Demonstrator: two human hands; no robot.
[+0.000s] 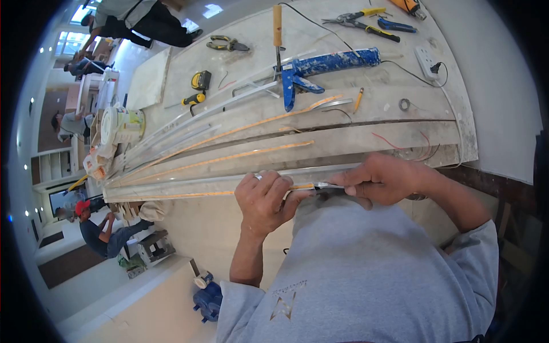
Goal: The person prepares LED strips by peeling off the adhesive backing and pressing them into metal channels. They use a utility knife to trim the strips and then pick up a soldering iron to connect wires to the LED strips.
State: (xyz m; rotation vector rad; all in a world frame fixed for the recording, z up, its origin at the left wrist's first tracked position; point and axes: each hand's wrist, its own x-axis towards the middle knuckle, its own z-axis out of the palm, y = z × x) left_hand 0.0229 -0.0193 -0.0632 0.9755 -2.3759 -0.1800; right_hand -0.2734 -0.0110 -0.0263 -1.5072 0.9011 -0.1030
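My left hand (264,200), with a ring on one finger, is closed round a long yellow-orange strip (200,194) near its end at the table's front edge. From there the strip runs away to the left along the edge. My right hand (380,180) is closed on a thin silvery tool (327,185), whose tip meets the strip's dark end just beyond my left fingertips. Its kind is not clear, as the fingers cover its rear part. Two similar yellow-orange strips (251,153) lie behind on the table (366,137), beside thin metal channels (189,134).
A blue caulking gun (331,63), a soldering iron (277,28), pliers (227,44), a tape measure (201,80) and a pencil (358,100) lie on the table. A power strip (427,63) with cords is at the right. A white bucket (122,125) stands left; several people are beyond.
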